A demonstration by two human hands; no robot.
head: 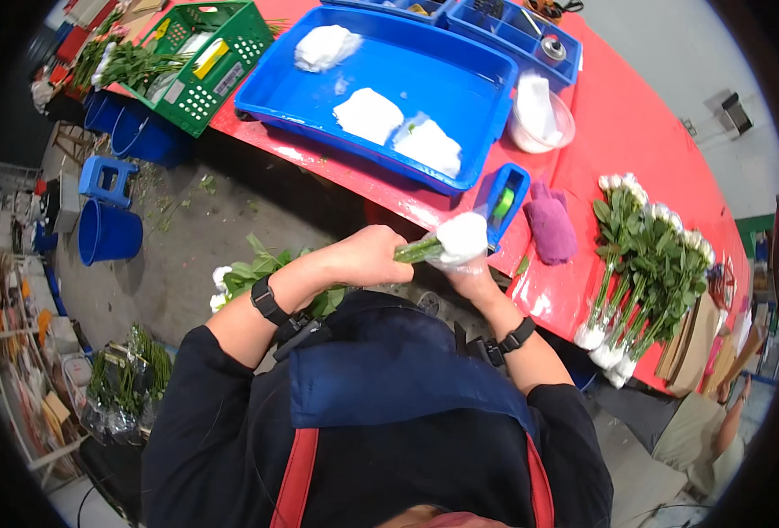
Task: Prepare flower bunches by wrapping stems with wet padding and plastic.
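Observation:
My left hand (pixel 377 254) is closed around the green stems (pixel 422 251) of a bunch of white flowers (pixel 220 287). The blooms and leaves hang out to the left, partly behind my forearm. A wet white wad (pixel 463 236) covers the stem ends, with clear plastic around it. My right hand (pixel 474 280) holds the plastic from below, its fingers mostly hidden behind the wad. Just beyond lies a blue tape dispenser (pixel 509 191) with a green core. In a blue tray (pixel 389 33) of water sit three more white wads (pixel 368 115).
A purple cloth (pixel 551 228) and a clear tub (pixel 561 135) rest on the red-covered table (pixel 627 119). Wrapped white-flower bunches (pixel 653 264) lie at right. A green crate (pixel 224 72) overhangs the left edge. Blue buckets (pixel 109 231) and a stool (pixel 107 178) stand below. Another person (pixel 699 435) is at lower right.

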